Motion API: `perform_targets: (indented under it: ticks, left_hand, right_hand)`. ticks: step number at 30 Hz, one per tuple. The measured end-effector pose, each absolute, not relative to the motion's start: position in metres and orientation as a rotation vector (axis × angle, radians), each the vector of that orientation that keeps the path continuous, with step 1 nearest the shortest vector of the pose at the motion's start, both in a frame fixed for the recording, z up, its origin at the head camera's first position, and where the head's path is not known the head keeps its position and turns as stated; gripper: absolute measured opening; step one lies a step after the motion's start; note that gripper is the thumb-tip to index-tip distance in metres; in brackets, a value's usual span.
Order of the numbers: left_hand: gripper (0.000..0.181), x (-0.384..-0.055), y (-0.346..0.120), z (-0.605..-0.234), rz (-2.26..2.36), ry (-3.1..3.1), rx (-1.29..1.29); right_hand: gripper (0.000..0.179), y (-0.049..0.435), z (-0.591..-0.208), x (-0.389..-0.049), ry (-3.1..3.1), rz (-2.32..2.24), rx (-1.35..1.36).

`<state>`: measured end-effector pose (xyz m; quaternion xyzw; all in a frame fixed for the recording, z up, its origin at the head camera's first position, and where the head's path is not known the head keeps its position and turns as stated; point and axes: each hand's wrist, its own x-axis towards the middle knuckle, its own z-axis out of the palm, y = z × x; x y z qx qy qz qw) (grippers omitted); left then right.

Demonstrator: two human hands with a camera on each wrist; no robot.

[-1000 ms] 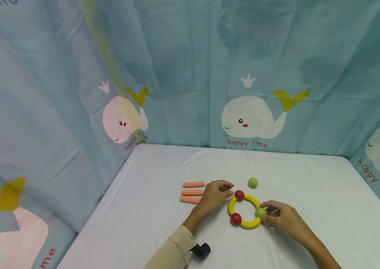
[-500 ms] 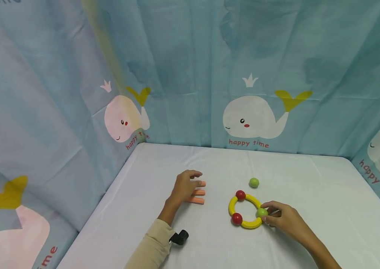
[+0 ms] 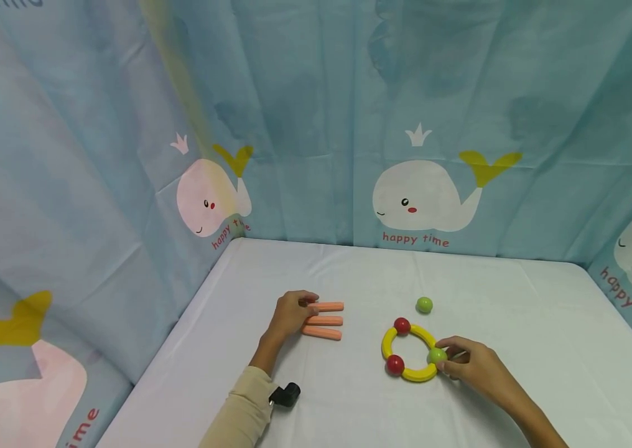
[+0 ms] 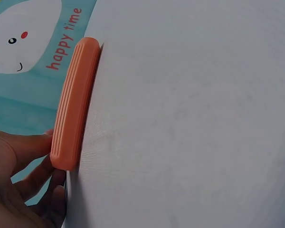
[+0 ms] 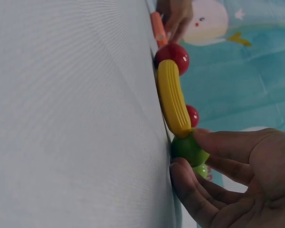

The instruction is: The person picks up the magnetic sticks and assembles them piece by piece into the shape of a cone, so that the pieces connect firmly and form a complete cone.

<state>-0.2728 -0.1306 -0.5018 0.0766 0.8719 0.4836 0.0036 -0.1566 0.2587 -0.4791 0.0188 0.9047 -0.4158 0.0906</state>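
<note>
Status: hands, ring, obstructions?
Left hand around end of far orange stick. Right hand pinching green ball in ring. Ring on table. Loose green ball beyond, seemingly not blocking.

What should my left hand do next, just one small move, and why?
Probably pinch and lift the farthest of the three orange ridged bars: your left hand is at that bar's left end, while your right hand is occupied, pinching the glossy green ball in the ring of curved yellow pieces.
</note>
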Motion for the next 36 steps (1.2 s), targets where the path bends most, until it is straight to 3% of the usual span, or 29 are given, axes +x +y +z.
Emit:
perform_targets:
  ticks: [22,36]
  left_hand:
    - [0.023,-0.275,-0.130,-0.502,1.538,2.805,0.267]
    - [0.031,-0.275,-0.106,-0.490,1.599,2.765,0.440]
  right_hand:
    - [0.042,0.259,-0.481,-0.156,2.702,-1.223,0.060]
    - [0.042,0.258,-0.481,-0.156,2.700,-1.224,0.059]
